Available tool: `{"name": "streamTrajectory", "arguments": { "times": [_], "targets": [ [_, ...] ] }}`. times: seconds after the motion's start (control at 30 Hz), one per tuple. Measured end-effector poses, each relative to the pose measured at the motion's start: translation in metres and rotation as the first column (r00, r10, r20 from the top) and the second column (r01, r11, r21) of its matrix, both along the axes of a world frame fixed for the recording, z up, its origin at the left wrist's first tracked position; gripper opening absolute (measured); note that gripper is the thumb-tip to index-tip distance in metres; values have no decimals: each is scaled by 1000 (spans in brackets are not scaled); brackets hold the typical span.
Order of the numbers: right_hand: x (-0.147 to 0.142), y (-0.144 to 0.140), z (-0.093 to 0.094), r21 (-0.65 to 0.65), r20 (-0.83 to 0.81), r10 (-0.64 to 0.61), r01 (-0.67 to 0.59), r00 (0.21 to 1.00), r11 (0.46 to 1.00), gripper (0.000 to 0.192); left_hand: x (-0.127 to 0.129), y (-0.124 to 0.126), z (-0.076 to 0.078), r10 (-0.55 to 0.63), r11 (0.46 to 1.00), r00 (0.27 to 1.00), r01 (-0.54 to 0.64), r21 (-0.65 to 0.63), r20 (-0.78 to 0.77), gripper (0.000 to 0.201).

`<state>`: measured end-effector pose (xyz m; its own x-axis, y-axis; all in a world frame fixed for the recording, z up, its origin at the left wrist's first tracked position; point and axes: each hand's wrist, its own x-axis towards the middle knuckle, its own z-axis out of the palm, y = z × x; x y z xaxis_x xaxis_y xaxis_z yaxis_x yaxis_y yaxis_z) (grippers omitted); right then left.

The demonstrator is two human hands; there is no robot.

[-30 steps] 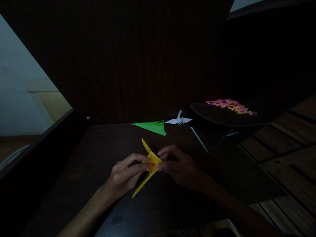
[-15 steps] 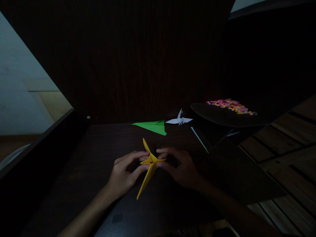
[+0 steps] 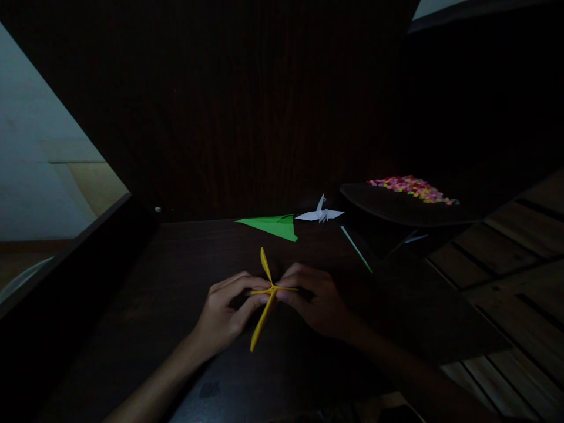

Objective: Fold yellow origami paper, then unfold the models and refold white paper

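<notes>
A folded piece of yellow paper [image 3: 263, 322] is held up over the dark table, its four flaps standing out like a cross from a narrow centre. My left hand [image 3: 227, 305] pinches the left flap between thumb and fingers. On the opposite side, my right hand [image 3: 312, 296] has its thumb and fingers closed on the right flap. One long flap points toward me and a shorter one points away. Beyond the hands lie a green paper plane [image 3: 273, 226] and a white origami crane [image 3: 321, 215].
A thin white-and-green strip [image 3: 356, 249] lies right of the crane on the dark wooden table [image 3: 145, 305]. On a raised curved shelf [image 3: 396, 210] at the right sits a heap of small colourful pieces [image 3: 414, 189]. A tall dark panel [image 3: 220, 106] closes the back; a raised edge [image 3: 66, 252] runs along the left.
The yellow paper's centre, spread open before, is now pressed together into a narrow cross. My right hand's fingers have closed in on it from the right.
</notes>
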<state>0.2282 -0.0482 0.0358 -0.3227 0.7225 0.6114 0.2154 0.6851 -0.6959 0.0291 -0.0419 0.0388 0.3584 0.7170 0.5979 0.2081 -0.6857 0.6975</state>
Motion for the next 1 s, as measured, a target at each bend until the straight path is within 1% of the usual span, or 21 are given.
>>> {"name": "streamTrajectory", "arguments": {
  "times": [0.07, 0.17, 0.27, 0.37, 0.47, 0.57, 0.6, 0.67, 0.73, 0.8, 0.87, 0.9, 0.93, 1.0],
  "targets": [
    [-1, 0, 0, 23, 15, 2, -2, 1000, 1000, 11, 0, 0, 0, -6, 1000, 1000, 6, -10, 5, 9],
    [-2, -1, -2, 113, 99, -10, -1, 995, 994, 15, 0, 0, -1, -8, 1000, 1000, 8, -15, 5, 6],
    [-2, -1, -5, 191, 188, -40, 4, 981, 982, 17, 1, -1, -1, -16, 1000, 1000, 16, -17, -5, 3],
    [-2, -1, -9, 247, 230, -70, 11, 971, 969, 18, 1, -2, -2, -31, 999, 999, 30, -36, -13, 2],
    [-3, -1, -10, 268, 210, -84, 25, 974, 963, 18, 1, -4, -1, -51, 997, 999, 49, -63, -18, 6],
    [-5, -2, -10, 255, 148, -89, 49, 985, 966, 18, 2, -4, 1, -58, 996, 998, 57, -74, -17, 8],
    [-6, -2, -10, 230, 130, -91, 59, 987, 971, 18, 2, -3, 1, -50, 995, 999, 48, -83, -16, 8],
    [-8, -3, -8, 119, 92, -108, 97, 990, 988, 14, 1, -1, 0, -18, 992, 1000, 16, -122, -12, 7],
    [-9, -2, -7, -52, 39, -149, 150, 988, 987, 10, 0, 1, -1, 25, 983, 1000, -24, -181, 0, 9],
    [-10, 0, -6, -241, -37, -182, 168, 983, 956, 17, -1, 3, -2, 51, 970, 999, -46, -238, 14, 21],
    [-10, 5, -5, -436, -128, -175, 103, 976, 894, 20, -1, 3, -2, 21, 962, 999, -13, -272, 24, 28],
    [-10, 7, -5, -527, -174, -165, 50, 971, 848, 20, 0, 3, -2, -13, 960, 999, 21, -281, 31, 30],
    [-9, 10, -5, -602, -216, -162, -1, 963, 798, 21, 0, 3, -2, -51, 955, 998, 60, -289, 38, 33],
    [-9, 15, -6, -706, -278, -187, -68, 942, 705, 23, 3, 2, -3, -105, 944, 994, 113, -311, 40, 41]
  ]
}}
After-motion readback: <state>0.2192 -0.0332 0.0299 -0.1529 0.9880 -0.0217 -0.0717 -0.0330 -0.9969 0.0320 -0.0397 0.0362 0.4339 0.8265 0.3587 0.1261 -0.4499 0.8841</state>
